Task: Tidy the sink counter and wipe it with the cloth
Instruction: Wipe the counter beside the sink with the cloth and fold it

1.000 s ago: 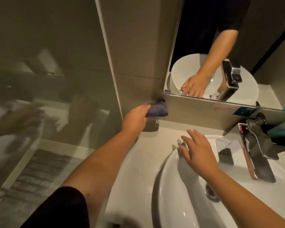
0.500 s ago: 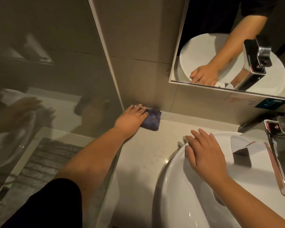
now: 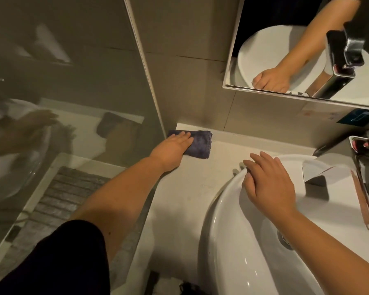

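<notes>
A dark blue folded cloth (image 3: pixel 200 144) lies flat on the white counter (image 3: pixel 188 188), in the back left corner where the wall meets the glass panel. My left hand (image 3: pixel 170 149) presses down on the cloth's left half, fingers flat and pointing right. My right hand (image 3: pixel 266 179) rests palm down on the back left rim of the white round basin (image 3: pixel 232 241), fingers spread, holding nothing.
A chrome tap (image 3: pixel 362 177) stands at the basin's right. A mirror (image 3: pixel 307 45) hangs above and reflects the basin and my right hand. A glass panel (image 3: pixel 62 103) bounds the counter on the left, with a grey mat (image 3: pixel 58 201) on the floor behind it. Small water drops dot the counter.
My left hand brought the cloth down from the wall onto the counter corner and now holds it flat there. My right hand stayed on the basin rim.
</notes>
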`<act>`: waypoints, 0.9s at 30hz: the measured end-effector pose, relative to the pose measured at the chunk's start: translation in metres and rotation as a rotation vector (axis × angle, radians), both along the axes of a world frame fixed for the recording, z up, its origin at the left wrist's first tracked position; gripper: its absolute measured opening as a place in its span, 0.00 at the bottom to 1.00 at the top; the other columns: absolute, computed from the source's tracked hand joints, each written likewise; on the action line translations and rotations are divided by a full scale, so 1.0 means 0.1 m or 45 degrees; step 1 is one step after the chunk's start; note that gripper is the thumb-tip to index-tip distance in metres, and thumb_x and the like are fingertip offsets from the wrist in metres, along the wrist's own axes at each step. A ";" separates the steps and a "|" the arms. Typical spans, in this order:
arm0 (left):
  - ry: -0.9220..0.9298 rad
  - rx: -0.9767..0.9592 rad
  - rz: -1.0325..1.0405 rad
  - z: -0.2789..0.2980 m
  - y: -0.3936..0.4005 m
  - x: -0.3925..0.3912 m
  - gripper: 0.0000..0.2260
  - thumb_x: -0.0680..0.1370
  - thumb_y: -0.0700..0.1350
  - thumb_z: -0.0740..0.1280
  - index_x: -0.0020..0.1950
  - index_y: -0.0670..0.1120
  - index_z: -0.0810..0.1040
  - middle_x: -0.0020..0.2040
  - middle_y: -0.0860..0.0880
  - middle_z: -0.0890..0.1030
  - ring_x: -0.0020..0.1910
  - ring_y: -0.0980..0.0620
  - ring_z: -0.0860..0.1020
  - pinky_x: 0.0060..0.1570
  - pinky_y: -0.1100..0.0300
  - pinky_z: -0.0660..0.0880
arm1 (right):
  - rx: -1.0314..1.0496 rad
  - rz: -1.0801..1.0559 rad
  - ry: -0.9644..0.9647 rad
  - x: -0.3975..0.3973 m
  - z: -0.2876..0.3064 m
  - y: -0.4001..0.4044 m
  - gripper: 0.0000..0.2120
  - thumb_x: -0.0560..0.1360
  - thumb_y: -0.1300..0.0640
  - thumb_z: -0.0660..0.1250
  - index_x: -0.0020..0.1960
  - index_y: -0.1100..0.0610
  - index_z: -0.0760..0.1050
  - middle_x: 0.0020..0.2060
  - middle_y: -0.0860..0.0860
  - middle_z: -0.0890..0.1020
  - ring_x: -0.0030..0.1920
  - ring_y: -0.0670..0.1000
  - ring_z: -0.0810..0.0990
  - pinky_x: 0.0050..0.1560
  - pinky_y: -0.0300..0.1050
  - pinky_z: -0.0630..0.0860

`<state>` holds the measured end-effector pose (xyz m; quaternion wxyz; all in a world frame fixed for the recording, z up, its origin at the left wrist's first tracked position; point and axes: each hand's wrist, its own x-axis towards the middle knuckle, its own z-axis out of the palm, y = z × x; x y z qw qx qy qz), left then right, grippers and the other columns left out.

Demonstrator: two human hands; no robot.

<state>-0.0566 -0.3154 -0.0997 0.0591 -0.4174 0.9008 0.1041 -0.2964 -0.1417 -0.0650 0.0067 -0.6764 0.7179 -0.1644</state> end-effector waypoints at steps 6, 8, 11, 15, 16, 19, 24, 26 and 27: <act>0.063 0.028 0.101 -0.02 0.62 0.22 0.28 0.77 0.34 0.58 0.77 0.45 0.58 0.78 0.47 0.58 0.77 0.49 0.56 0.74 0.58 0.48 | -0.023 0.003 -0.043 0.01 -0.01 0.00 0.19 0.75 0.55 0.54 0.57 0.59 0.79 0.59 0.58 0.81 0.66 0.62 0.73 0.69 0.61 0.64; 0.091 0.042 0.132 -0.02 0.97 0.34 0.27 0.77 0.35 0.58 0.76 0.45 0.59 0.78 0.48 0.58 0.77 0.50 0.56 0.74 0.60 0.47 | -0.030 0.014 -0.045 0.00 0.00 0.01 0.19 0.75 0.54 0.54 0.57 0.60 0.79 0.58 0.58 0.81 0.65 0.62 0.73 0.69 0.61 0.64; 0.128 0.067 0.194 0.02 1.63 0.54 0.27 0.77 0.35 0.58 0.76 0.46 0.59 0.78 0.47 0.57 0.77 0.50 0.54 0.74 0.61 0.44 | -0.022 0.033 -0.063 0.02 0.04 0.02 0.19 0.75 0.55 0.54 0.56 0.61 0.79 0.56 0.58 0.81 0.63 0.61 0.74 0.68 0.61 0.65; 0.082 0.222 0.285 0.17 2.53 0.71 0.27 0.78 0.36 0.58 0.76 0.47 0.58 0.79 0.46 0.54 0.78 0.49 0.52 0.75 0.59 0.44 | 0.012 0.063 -0.072 0.02 0.13 0.03 0.18 0.75 0.56 0.55 0.56 0.62 0.79 0.52 0.57 0.82 0.58 0.61 0.75 0.64 0.58 0.66; 0.067 0.269 0.305 0.25 2.69 0.72 0.27 0.78 0.37 0.58 0.76 0.46 0.58 0.79 0.46 0.54 0.78 0.49 0.52 0.75 0.59 0.44 | 0.025 0.067 -0.071 0.03 0.15 0.03 0.18 0.75 0.57 0.55 0.56 0.62 0.79 0.52 0.58 0.82 0.58 0.61 0.75 0.63 0.57 0.66; 0.148 0.256 0.255 0.51 3.03 0.72 0.24 0.73 0.39 0.70 0.69 0.43 0.72 0.72 0.42 0.69 0.71 0.48 0.69 0.70 0.59 0.64 | 0.052 0.073 -0.074 0.02 0.18 0.06 0.17 0.75 0.58 0.56 0.56 0.62 0.79 0.52 0.58 0.82 0.58 0.61 0.75 0.64 0.57 0.65; 0.176 0.738 0.506 0.94 3.17 0.84 0.13 0.74 0.40 0.63 0.55 0.51 0.81 0.55 0.48 0.83 0.53 0.49 0.80 0.48 0.65 0.74 | 0.087 0.102 -0.069 0.00 0.21 0.05 0.17 0.75 0.57 0.55 0.56 0.62 0.78 0.52 0.58 0.81 0.57 0.61 0.74 0.65 0.60 0.67; 0.313 0.930 0.701 1.08 2.93 0.91 0.11 0.77 0.40 0.62 0.54 0.50 0.81 0.48 0.47 0.84 0.45 0.51 0.81 0.42 0.63 0.75 | 0.068 0.106 -0.062 0.01 0.20 0.06 0.17 0.75 0.57 0.55 0.56 0.62 0.78 0.52 0.58 0.81 0.56 0.61 0.75 0.64 0.60 0.67; 0.458 0.998 0.823 1.15 2.76 0.91 0.10 0.78 0.41 0.62 0.53 0.47 0.81 0.46 0.43 0.84 0.42 0.48 0.81 0.41 0.60 0.76 | 0.066 0.099 -0.061 0.01 0.20 0.06 0.17 0.75 0.57 0.55 0.56 0.62 0.78 0.52 0.58 0.81 0.56 0.61 0.75 0.64 0.59 0.66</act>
